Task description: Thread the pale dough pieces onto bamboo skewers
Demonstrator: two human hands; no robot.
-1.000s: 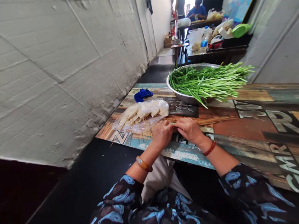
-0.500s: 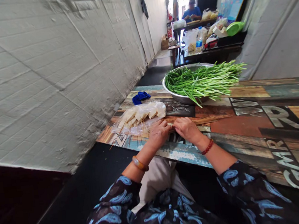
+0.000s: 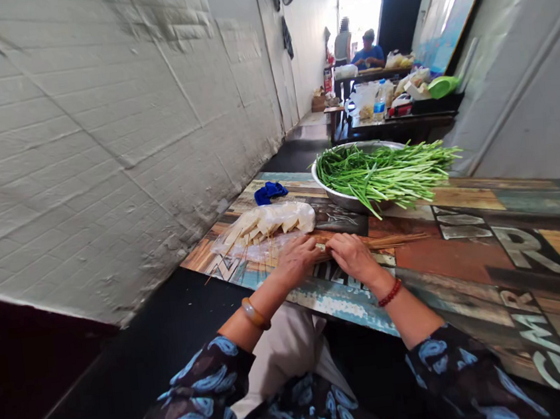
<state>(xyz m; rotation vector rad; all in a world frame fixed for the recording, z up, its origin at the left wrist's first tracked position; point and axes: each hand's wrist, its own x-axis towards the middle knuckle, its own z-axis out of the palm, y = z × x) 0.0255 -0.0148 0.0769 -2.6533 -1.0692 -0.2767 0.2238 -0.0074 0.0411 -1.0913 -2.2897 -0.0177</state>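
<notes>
On the patterned table (image 3: 466, 270), thin wooden sticks (image 3: 398, 240) lie in a bundle just beyond and between my hands. My left hand (image 3: 296, 260) has its fingers curled together at the left end of the sticks, beside a clear plastic bag with pale skewered pieces (image 3: 281, 219). Facing it, my right hand (image 3: 352, 255) has its fingers pressed together over the sticks. Whatever small thing is between the fingertips of either hand is too small to make out. Several skewer ends stick out of the bag toward the table's near edge.
A metal bowl (image 3: 342, 201) heaped with green stalks (image 3: 396, 174) stands beyond my right hand. A blue cloth (image 3: 269, 192) lies behind the bag. The white wall (image 3: 104, 154) borders the left side. Two people are at the far tables.
The camera view has tilted up, so the scene sits lower in the frame. My hands remain by the sticks, with the left slightly farther from the right.
</notes>
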